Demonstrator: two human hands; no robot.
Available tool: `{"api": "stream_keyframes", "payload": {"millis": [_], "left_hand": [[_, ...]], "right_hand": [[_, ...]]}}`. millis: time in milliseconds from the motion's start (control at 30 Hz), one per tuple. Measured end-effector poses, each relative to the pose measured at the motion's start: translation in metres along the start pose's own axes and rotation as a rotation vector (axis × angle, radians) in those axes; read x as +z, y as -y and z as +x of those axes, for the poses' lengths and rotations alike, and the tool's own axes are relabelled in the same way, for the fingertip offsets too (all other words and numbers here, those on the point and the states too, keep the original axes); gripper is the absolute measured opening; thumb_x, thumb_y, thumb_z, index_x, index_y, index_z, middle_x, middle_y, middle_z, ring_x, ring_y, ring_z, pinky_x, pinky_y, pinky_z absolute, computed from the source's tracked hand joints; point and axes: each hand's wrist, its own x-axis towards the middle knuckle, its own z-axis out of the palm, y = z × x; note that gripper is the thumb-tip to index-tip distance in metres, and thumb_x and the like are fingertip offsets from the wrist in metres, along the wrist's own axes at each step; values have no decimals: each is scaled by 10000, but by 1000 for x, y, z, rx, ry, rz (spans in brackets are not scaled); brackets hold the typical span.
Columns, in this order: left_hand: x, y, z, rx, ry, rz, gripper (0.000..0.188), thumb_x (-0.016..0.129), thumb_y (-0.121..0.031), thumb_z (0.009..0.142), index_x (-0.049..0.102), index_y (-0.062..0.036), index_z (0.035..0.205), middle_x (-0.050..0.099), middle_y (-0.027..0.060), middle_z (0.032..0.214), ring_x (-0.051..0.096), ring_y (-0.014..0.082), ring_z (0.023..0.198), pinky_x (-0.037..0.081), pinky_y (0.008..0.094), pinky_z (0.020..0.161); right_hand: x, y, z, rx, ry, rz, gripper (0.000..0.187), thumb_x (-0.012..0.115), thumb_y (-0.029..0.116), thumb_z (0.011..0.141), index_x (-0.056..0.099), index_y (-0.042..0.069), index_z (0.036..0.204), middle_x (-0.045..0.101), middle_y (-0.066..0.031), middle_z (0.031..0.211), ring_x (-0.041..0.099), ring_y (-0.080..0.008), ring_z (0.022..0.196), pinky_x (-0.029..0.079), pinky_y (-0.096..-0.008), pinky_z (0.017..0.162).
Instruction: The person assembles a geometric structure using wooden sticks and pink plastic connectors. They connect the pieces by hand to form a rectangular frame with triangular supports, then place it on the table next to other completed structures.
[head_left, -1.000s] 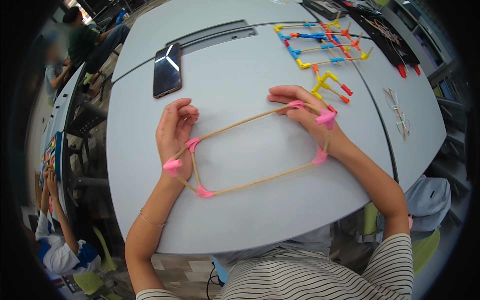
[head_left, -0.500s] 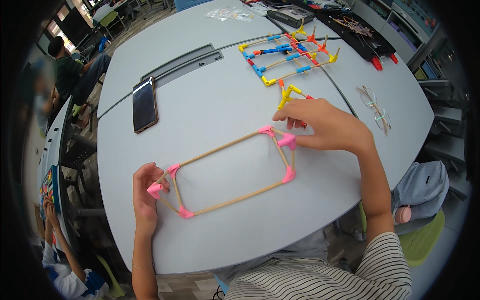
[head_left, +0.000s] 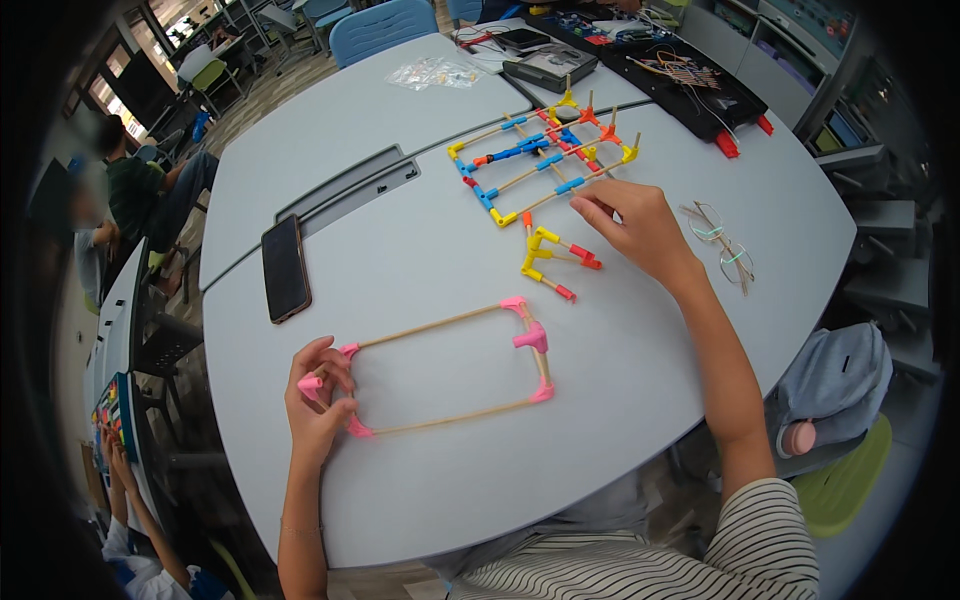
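Observation:
My left hand (head_left: 318,393) is closed around the left end of a rectangular wooden-stick frame (head_left: 447,412) with pink corner connectors. Its thumb and fingers wrap the short side, and a pink connector (head_left: 312,384) pokes out beside them. At the opposite end, another pink connector (head_left: 532,338) sits between two corners. My right hand (head_left: 640,232) hovers at the near right side of a bigger stick frame (head_left: 508,185) joined with blue, yellow, red and orange connectors. Its thumb and fingertips are pinched together; anything between them is hidden. Below that frame lies a small yellow-and-red connector piece (head_left: 540,252).
A phone (head_left: 287,268) lies at left, eyeglasses (head_left: 722,243) at right. Toward the back are a clear plastic bag (head_left: 433,72), a dark box (head_left: 550,68) and a black case with wires (head_left: 690,85). A grey backpack (head_left: 835,385) rests on a chair at right.
My right hand has left the pink-cornered frame's right end and moved toward the bigger frame. The connector at that end now leans inward. My left hand has closed around the left end.

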Motion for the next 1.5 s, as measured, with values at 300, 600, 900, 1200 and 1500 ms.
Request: {"api": "stream_keyframes", "payload": {"millis": [300,600,900,1200,1500], "left_hand": [[4,19,76,118,-238,4,329,478,-276,1056,593,11,1167,578,10,923,500,72,801,424,221,767],[14,19,92,152,-357,69,437,492,-296,1046,475,2,1365,561,82,1270,534,74,878,453,234,837],[31,0,48,245,-562,404,559,555,-248,996,322,-17,1447,396,124,1367,421,218,1221,376,356,1004],[49,-2,-7,325,-65,233,435,582,-47,930,429,-16,1336,481,113,1231,556,184,988,454,322,895],[67,-22,-5,-43,328,-88,443,538,-195,1001,433,-20,1395,572,107,1207,603,169,1069,480,307,931]], "right_hand": [[-3,-7,1,62,-8,14,177,680,178,908,698,8,866,656,-108,715,584,-216,573,444,-320,537],[3,2,-2,121,109,230,241,707,235,890,705,0,835,667,-86,700,572,-168,553,438,-304,528],[15,19,-15,51,280,88,202,738,199,828,700,7,777,635,-55,634,482,-105,534,383,-270,500],[20,65,-29,49,367,526,213,726,189,848,688,3,752,636,-41,621,470,-73,499,368,-236,486],[72,131,-43,289,726,1160,187,645,170,942,674,-8,891,673,-70,708,612,-98,555,469,-218,524]]}}
